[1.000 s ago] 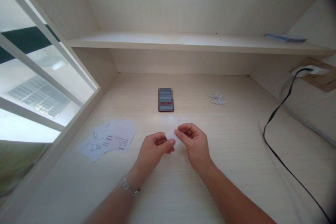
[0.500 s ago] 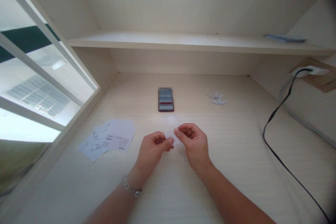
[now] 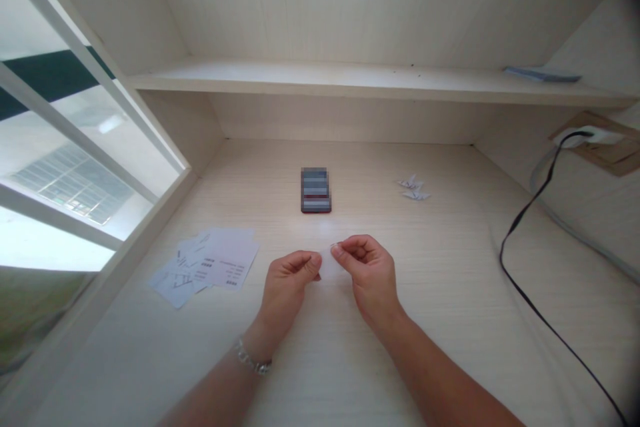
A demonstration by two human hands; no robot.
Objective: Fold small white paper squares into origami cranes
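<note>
A small piece of white paper (image 3: 329, 265) is held between my two hands, above the middle of the desk. My left hand (image 3: 290, 280) pinches its left edge between thumb and bent forefinger. On the other side, my right hand (image 3: 367, 273) grips the upper right part with thumb and fingertips, the other fingers curled. Both hands are closed, and the fingertips partly cover the paper. Left of my left hand lie several overlapping printed paper sheets (image 3: 235, 250). Beyond the hands a phone-like dark device (image 3: 315, 190) rests flat, its face pixelated.
Small folded white paper pieces (image 3: 414, 188) lie at the back right of the desk (image 3: 440, 320). A black cable (image 3: 520, 280) runs from a wall socket (image 3: 605, 137) down the right side. A shelf (image 3: 350, 77) spans the back, and a white railing (image 3: 70, 113) borders the left.
My left hand has shifted slightly left, with thumb and forefinger now closer together at the paper's edge. My right hand has hardly moved.
</note>
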